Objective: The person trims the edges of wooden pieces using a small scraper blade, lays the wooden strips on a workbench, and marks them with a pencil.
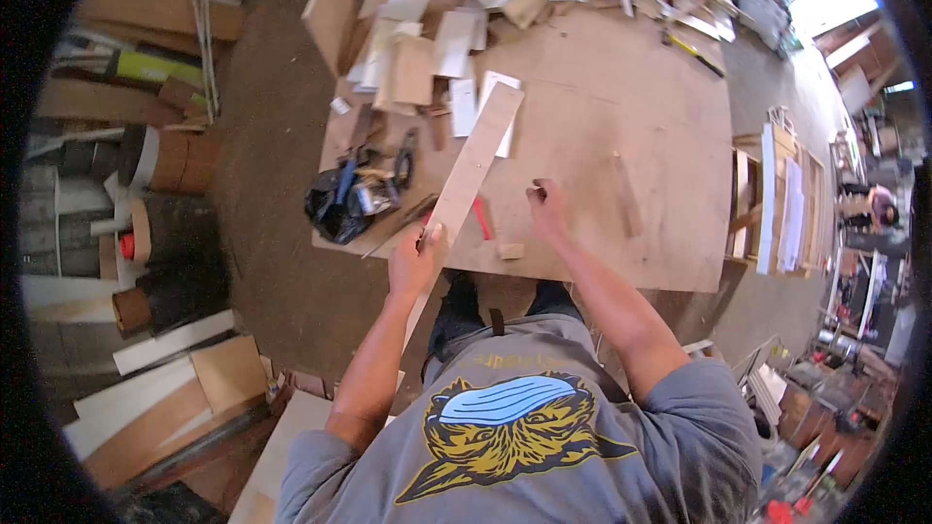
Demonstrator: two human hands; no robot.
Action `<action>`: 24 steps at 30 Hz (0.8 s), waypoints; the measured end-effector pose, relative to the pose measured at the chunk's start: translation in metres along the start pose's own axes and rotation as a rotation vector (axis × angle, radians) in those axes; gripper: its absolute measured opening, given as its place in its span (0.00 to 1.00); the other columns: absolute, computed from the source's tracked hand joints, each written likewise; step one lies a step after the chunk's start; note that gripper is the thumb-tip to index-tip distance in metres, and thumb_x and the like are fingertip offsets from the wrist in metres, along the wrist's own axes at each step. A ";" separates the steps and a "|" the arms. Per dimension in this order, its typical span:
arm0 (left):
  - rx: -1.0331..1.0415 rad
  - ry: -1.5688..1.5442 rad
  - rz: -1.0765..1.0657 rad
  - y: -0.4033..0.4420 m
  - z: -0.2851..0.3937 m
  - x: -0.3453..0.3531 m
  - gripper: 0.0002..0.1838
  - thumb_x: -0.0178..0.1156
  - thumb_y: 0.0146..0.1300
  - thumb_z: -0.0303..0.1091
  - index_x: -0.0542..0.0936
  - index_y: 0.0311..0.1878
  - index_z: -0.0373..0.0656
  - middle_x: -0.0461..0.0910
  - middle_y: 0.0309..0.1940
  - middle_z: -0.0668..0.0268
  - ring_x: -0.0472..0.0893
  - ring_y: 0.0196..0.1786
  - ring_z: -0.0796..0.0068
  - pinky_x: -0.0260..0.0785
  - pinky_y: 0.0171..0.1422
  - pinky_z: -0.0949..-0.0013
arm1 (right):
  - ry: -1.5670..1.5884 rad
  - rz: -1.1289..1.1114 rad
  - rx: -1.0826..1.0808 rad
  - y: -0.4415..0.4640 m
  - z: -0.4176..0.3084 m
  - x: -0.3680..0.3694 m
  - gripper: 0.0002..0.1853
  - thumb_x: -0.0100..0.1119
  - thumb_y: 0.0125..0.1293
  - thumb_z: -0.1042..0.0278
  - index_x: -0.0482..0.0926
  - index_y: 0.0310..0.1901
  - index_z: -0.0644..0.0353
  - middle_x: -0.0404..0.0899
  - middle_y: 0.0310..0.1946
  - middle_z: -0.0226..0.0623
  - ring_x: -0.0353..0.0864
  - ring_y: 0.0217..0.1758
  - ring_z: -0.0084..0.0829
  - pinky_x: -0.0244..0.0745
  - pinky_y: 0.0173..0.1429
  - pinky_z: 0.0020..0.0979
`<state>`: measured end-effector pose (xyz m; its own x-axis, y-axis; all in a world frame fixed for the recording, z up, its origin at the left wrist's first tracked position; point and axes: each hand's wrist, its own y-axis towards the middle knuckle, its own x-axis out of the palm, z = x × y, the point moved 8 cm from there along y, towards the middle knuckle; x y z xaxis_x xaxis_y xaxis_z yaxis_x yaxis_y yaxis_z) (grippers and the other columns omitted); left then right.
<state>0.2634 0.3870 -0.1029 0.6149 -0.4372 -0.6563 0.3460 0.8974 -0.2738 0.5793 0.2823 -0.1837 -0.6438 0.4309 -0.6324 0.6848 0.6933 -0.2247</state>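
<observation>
A long narrow wooden strip runs diagonally from above the table down past its front edge. My left hand is closed around the strip near the table's front edge. To the right of it, my right hand is over the table with its fingers bent together; whatever they hold, if anything, is too small to name. Between the hands, a red-handled tool lies partly beside the strip, near a small wood block. A thin wood piece is further right.
The wooden table carries stacked boards, a black plastic bag, scissors, a yellow-black tool and a scrap pile at the back. A wooden frame stands right. Another person is far right.
</observation>
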 end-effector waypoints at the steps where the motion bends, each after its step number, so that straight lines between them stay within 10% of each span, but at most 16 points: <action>1: 0.026 0.009 -0.036 0.003 0.010 0.023 0.25 0.64 0.74 0.55 0.79 0.41 0.37 0.81 0.28 0.47 0.80 0.32 0.40 0.70 0.37 0.48 | -0.053 0.027 0.063 0.006 0.027 -0.025 0.19 0.68 0.71 0.59 0.83 0.59 0.56 0.86 0.46 0.43 0.86 0.49 0.42 0.80 0.56 0.42; 7: 0.113 0.059 -0.117 0.000 0.077 0.147 0.21 0.64 0.74 0.52 0.82 0.44 0.40 0.83 0.31 0.44 0.83 0.38 0.36 0.71 0.40 0.46 | -0.817 0.206 0.012 0.029 0.145 -0.150 0.26 0.68 0.69 0.54 0.77 0.66 0.50 0.77 0.61 0.43 0.77 0.64 0.48 0.77 0.64 0.47; 13: 0.137 0.194 -0.116 0.001 0.133 0.248 0.22 0.61 0.75 0.54 0.81 0.46 0.40 0.84 0.34 0.44 0.84 0.42 0.34 0.74 0.43 0.45 | -0.493 -0.046 0.106 0.039 0.239 -0.195 0.22 0.62 0.74 0.57 0.77 0.66 0.53 0.82 0.54 0.49 0.83 0.57 0.53 0.79 0.61 0.51; 24: 0.107 0.317 -0.219 0.041 0.229 0.379 0.27 0.51 0.79 0.60 0.79 0.60 0.45 0.85 0.46 0.41 0.83 0.52 0.34 0.76 0.51 0.39 | 0.127 0.309 0.372 0.050 0.323 -0.326 0.16 0.61 0.74 0.67 0.81 0.59 0.64 0.88 0.48 0.50 0.88 0.51 0.46 0.81 0.56 0.44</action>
<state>0.6728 0.2442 -0.2020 0.2753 -0.5629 -0.7794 0.5270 0.7664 -0.3674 0.9334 -0.0098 -0.2282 -0.4124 0.6663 -0.6212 0.9105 0.2790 -0.3052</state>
